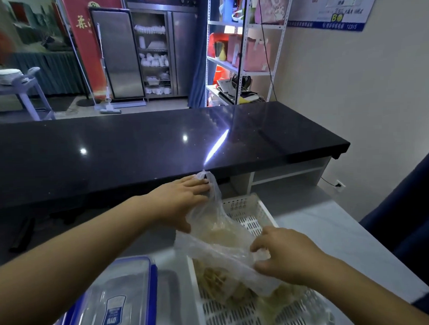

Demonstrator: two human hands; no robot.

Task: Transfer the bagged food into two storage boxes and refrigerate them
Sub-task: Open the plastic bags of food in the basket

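Observation:
A clear plastic bag of pale food (pixel 218 237) is lifted above a white slotted basket (pixel 249 209). My left hand (pixel 183 200) grips the bag's knotted top end near the black counter's edge. My right hand (pixel 284 254) pinches the bag's lower side over the basket. More bagged food, some of it brown strips (pixel 212 281), lies in the basket under the lifted bag. A clear storage box with a blue-rimmed lid (pixel 116 302) stands shut on the grey table at the lower left, beside the basket.
A long black raised counter (pixel 147 145) runs across behind the grey table (pixel 332 231). Beyond it stand a steel cabinet with glass doors (pixel 156 55), white shelving with bags (pixel 241 52) and a cart at left (pixel 23 88). A dark chair (pixel 410 216) is at right.

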